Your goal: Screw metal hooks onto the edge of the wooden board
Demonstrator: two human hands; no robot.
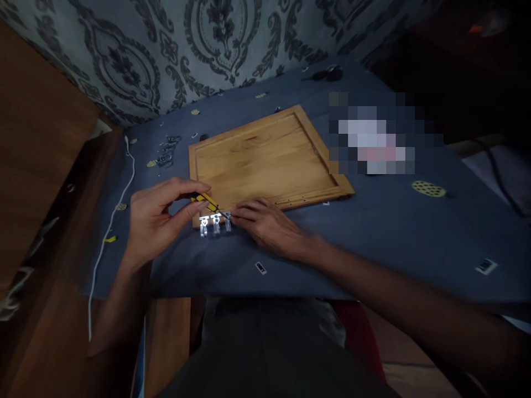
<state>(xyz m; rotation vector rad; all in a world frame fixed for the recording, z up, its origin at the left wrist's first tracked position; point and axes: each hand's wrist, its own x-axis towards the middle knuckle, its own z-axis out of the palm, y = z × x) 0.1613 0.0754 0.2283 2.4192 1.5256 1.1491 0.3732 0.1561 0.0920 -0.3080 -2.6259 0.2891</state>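
Observation:
My left hand (160, 218) is closed round a small screwdriver (206, 202) with a yellow and black handle, its tip pointing right and down at a shiny metal bracket (213, 224). The bracket lies against the near left corner of a wooden tray (265, 152). My right hand (265, 221) rests on the blue cloth beside the bracket, fingertips pinched together at its right end and near the screwdriver tip. What they pinch is too small to see.
The blue cloth (373, 232) covers the table. Small metal hardware (166, 152) lies scattered behind the tray's left side. A white cord (120, 199) runs along the left edge. Yellow patterned discs (428, 189), small labels (260, 268) and a pixelated patch lie around.

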